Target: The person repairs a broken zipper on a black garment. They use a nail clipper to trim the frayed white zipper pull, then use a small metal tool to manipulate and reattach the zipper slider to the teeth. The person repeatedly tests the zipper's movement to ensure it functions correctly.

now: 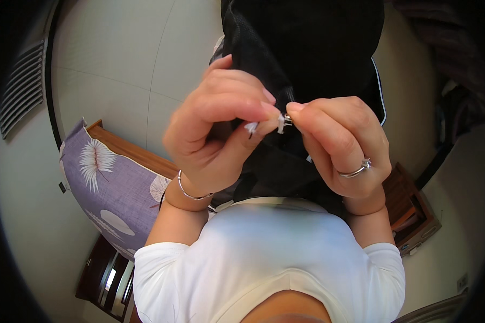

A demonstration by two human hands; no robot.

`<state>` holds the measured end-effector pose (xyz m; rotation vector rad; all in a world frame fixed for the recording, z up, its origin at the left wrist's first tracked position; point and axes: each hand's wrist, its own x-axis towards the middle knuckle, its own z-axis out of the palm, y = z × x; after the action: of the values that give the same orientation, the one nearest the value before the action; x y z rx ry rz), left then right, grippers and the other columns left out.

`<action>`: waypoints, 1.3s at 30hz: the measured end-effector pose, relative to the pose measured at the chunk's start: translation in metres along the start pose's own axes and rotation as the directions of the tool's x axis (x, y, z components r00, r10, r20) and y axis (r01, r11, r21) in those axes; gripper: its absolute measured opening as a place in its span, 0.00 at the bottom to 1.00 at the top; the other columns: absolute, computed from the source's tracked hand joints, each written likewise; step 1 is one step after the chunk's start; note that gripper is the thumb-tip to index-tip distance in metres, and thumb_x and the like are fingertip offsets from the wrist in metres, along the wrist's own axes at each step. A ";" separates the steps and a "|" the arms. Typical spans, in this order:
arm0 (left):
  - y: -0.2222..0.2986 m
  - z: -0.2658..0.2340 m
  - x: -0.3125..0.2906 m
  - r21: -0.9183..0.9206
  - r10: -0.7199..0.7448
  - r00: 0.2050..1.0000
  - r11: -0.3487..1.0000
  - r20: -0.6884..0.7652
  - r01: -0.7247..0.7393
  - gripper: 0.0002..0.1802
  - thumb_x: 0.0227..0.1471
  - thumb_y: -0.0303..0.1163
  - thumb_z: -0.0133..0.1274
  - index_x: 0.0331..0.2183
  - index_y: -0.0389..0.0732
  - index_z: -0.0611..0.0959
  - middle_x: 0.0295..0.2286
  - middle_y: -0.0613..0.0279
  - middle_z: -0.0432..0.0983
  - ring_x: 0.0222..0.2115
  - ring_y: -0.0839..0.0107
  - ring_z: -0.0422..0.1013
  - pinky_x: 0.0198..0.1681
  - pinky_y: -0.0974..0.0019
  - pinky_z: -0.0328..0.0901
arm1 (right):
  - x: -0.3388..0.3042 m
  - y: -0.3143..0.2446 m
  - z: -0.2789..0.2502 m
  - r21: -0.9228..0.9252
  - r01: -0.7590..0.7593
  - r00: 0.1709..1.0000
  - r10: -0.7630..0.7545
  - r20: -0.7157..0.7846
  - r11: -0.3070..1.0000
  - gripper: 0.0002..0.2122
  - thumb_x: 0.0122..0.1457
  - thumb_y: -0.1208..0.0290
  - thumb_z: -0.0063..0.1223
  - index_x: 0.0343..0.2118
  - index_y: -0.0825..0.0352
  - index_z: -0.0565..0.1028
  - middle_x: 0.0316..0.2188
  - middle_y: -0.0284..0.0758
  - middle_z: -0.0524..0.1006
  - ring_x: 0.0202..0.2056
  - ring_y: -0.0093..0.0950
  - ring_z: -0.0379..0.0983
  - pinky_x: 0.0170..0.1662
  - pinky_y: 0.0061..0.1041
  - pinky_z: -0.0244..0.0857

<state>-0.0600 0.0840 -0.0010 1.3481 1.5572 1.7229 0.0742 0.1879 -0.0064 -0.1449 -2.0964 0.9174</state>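
Observation:
Both hands are raised in front of my chest with their fingertips almost meeting. My left hand [215, 121] pinches a small white strip [281, 124] between thumb and forefinger. A white end with a dark tip [251, 128] sticks out below those fingers. Thumb and forefinger of my right hand [347, 142] close on a small silver metal piece [288, 120] right beside the strip. Its exact kind is too small to tell, and the fingers partly cover it. Beneath and beyond the hands spreads black cloth [323, 54].
To the left is a purple leaf-patterned cover [121, 180] along a wooden edge [137, 148]. A wooden cabinet [412, 212] stands at the right. Pale tiled floor [113, 48] lies at the far left, near a slatted vent [24, 89].

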 end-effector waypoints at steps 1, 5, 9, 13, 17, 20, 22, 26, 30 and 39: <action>0.000 0.002 -0.001 -0.029 -0.010 1.000 1.000 -0.023 0.009 0.09 0.37 0.18 0.54 0.26 0.40 0.75 0.23 0.64 0.72 0.27 0.70 0.69 0.47 0.60 0.52 | -0.001 0.000 -0.001 0.016 -0.032 0.999 0.032 -0.003 0.999 0.12 0.39 0.79 0.50 0.31 0.73 0.73 0.23 0.36 0.71 0.20 0.26 0.66 0.20 0.17 0.60; 0.001 0.005 -0.003 -0.058 -0.029 0.998 0.998 -0.049 0.026 0.10 0.36 0.17 0.54 0.26 0.39 0.75 0.23 0.64 0.72 0.27 0.70 0.69 0.47 0.60 0.52 | 0.002 -0.003 -0.004 0.097 -0.159 0.987 0.157 0.025 0.983 0.10 0.38 0.86 0.53 0.28 0.70 0.72 0.23 0.35 0.71 0.21 0.25 0.67 0.22 0.17 0.60; 0.003 0.007 -0.002 -0.024 -0.044 0.999 0.999 -0.030 0.043 0.11 0.34 0.16 0.53 0.26 0.39 0.75 0.23 0.64 0.72 0.27 0.70 0.69 0.48 0.60 0.51 | 0.009 -0.008 -0.008 0.229 -0.362 0.932 0.347 0.103 0.904 0.08 0.41 0.87 0.51 0.27 0.70 0.72 0.23 0.36 0.72 0.23 0.22 0.66 0.25 0.15 0.60; 0.005 0.007 -0.003 -0.021 -0.047 0.998 0.999 -0.042 0.046 0.12 0.32 0.16 0.53 0.26 0.39 0.75 0.23 0.65 0.72 0.27 0.70 0.69 0.48 0.59 0.51 | 0.005 -0.010 -0.011 0.485 -0.586 0.799 0.563 0.212 0.649 0.05 0.46 0.84 0.47 0.27 0.72 0.71 0.25 0.36 0.71 0.25 0.20 0.65 0.27 0.14 0.59; 0.008 0.005 -0.005 0.019 0.002 1.000 1.000 -0.008 -0.002 0.14 0.30 0.16 0.55 0.26 0.40 0.76 0.22 0.66 0.72 0.26 0.71 0.69 0.48 0.58 0.51 | 0.002 -0.016 -0.011 0.711 -0.620 0.687 0.668 0.287 0.332 0.03 0.48 0.80 0.47 0.27 0.72 0.71 0.26 0.36 0.70 0.26 0.20 0.64 0.28 0.12 0.58; 0.015 0.007 -0.010 0.045 0.017 1.000 0.999 0.020 -0.018 0.15 0.29 0.17 0.57 0.26 0.41 0.76 0.21 0.67 0.72 0.24 0.71 0.69 0.47 0.58 0.51 | -0.007 -0.017 -0.013 0.775 -0.555 0.738 0.609 0.291 0.302 0.05 0.47 0.84 0.48 0.29 0.73 0.72 0.27 0.34 0.70 0.27 0.17 0.66 0.29 0.12 0.59; 0.019 0.003 -0.016 0.126 0.054 0.989 0.990 0.135 -0.071 0.17 0.33 0.19 0.56 0.30 0.40 0.72 0.20 0.65 0.71 0.23 0.72 0.66 0.49 0.57 0.51 | -0.012 -0.019 -0.017 0.790 -0.520 0.775 0.570 0.275 0.325 0.06 0.47 0.86 0.48 0.30 0.73 0.72 0.28 0.33 0.71 0.28 0.16 0.67 0.30 0.11 0.60; 0.031 0.004 -0.030 0.217 0.152 0.984 0.961 0.094 -0.170 0.15 0.32 0.21 0.56 0.28 0.44 0.75 0.20 0.69 0.73 0.21 0.73 0.65 0.45 0.58 0.52 | -0.026 -0.029 -0.027 0.787 -0.477 0.804 0.556 0.211 0.392 0.07 0.46 0.88 0.49 0.30 0.73 0.72 0.28 0.35 0.71 0.29 0.19 0.68 0.32 0.13 0.62; 0.057 0.003 -0.054 0.666 0.407 0.873 0.576 0.268 -0.473 0.14 0.35 0.21 0.50 0.28 0.50 0.72 0.25 0.77 0.73 0.24 0.80 0.61 0.43 0.64 0.51 | -0.050 -0.041 -0.039 0.744 -0.515 0.799 0.552 0.237 0.426 0.05 0.47 0.85 0.48 0.28 0.71 0.71 0.31 0.36 0.71 0.30 0.21 0.68 0.34 0.15 0.62; 0.067 0.017 -0.081 0.795 0.695 0.645 0.175 0.318 -0.581 0.15 0.38 0.22 0.54 0.26 0.55 0.70 0.23 0.88 0.72 0.20 0.87 0.57 0.35 0.74 0.48 | -0.048 -0.090 -0.040 0.360 -0.460 0.883 0.376 0.281 0.811 0.04 0.43 0.80 0.53 0.23 0.66 0.71 0.37 0.40 0.70 0.29 0.27 0.70 0.31 0.18 0.63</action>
<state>0.0068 0.0074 0.0304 2.8406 2.2681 1.3498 0.1533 0.1255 0.0379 -0.3143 -2.0227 1.6965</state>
